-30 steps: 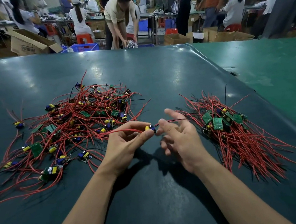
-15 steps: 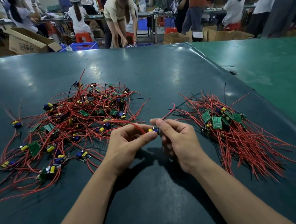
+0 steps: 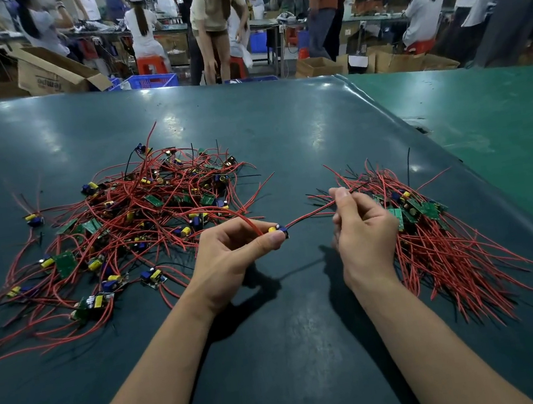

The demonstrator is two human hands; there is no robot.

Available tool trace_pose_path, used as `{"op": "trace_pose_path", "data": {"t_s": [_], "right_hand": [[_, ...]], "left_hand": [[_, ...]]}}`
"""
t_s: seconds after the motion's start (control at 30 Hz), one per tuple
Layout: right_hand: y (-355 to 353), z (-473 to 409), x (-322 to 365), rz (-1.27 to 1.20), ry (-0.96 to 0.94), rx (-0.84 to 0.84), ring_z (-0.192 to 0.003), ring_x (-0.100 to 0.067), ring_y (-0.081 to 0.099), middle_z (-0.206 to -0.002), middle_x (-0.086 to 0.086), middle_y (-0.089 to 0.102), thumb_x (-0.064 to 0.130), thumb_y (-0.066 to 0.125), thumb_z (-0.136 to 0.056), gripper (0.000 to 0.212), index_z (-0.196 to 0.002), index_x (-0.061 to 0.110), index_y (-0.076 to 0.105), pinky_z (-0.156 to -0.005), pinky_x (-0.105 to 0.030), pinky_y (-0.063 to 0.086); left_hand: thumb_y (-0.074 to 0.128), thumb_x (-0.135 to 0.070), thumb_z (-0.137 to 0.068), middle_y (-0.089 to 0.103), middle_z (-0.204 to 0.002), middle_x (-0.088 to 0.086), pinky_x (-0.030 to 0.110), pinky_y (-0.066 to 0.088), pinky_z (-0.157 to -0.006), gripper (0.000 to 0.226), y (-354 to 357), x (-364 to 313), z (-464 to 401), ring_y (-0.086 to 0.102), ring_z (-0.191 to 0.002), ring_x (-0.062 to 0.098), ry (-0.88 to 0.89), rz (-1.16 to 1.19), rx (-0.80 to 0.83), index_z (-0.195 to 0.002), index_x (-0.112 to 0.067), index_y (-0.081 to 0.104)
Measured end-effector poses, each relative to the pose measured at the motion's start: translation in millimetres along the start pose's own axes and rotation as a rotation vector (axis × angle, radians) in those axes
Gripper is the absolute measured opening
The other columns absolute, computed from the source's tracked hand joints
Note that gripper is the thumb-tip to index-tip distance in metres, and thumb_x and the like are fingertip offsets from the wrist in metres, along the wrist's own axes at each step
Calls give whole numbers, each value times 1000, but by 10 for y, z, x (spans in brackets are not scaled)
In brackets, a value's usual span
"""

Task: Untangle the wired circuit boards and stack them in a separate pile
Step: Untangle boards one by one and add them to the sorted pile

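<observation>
My left hand [image 3: 231,257] grip pinching a small circuit board [image 3: 279,229], its red wire [image 3: 310,213] stretched rightward, slightly rising, into my right hand [image 3: 364,233] grip, pinched shut on it

Small circuit board [image 3: 279,229], blue and yellow parts on it, held up off the table between both piles, one red wire [image 3: 309,215] stretched taut to the right, another curving back left. Tangled heap [image 3: 144,214] of green boards and looping red and black wires sprawled wide at left. Sorted pile [image 3: 432,234] lay at right: boards bunched at the far end, red wires fanned out toward the near right.
</observation>
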State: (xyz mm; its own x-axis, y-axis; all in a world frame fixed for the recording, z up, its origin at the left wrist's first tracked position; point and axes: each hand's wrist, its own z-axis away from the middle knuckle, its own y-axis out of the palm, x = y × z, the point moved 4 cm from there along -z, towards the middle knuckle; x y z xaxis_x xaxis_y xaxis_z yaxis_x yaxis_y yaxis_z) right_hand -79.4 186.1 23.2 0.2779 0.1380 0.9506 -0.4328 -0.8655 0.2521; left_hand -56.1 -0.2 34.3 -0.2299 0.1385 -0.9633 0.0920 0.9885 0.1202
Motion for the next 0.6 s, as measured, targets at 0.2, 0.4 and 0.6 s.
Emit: {"op": "trace_pose_path", "data": {"t_s": [0.2, 0.4, 0.6], "right_hand": [[-67, -38, 29, -41, -46, -126, -47, -13, 36, -52, 9, 48, 23, 59, -97, 31, -68, 24, 71, -49, -27, 28], [-230, -123, 145, -104, -74, -279, -44, -14, 36, -51, 8, 45, 15, 51, -99, 21, -81, 17, 62, -44, -27, 29], [109, 250, 219, 258, -410, 93, -57, -2, 48, -68, 11, 60, 27, 56, -95, 15, -84, 30, 65, -56, -16, 39]], "left_hand": [[79, -18, -65, 72, -69, 0, 12, 48, -64, 17, -16, 3, -4, 66, -65, 6, 27, 15, -17, -79, -9, 74], [81, -17, -72, 63, -68, -6, 24, 40, -63, 12, -238, 59, -82, 50, -60, 8, 3, 229, -246, -78, -18, 71], [72, -12, -70, 72, -99, 7, 23, 53, -83, 22, -178, 11, -90, 68, -94, 13, 122, 235, -288, -63, -17, 52]]}}
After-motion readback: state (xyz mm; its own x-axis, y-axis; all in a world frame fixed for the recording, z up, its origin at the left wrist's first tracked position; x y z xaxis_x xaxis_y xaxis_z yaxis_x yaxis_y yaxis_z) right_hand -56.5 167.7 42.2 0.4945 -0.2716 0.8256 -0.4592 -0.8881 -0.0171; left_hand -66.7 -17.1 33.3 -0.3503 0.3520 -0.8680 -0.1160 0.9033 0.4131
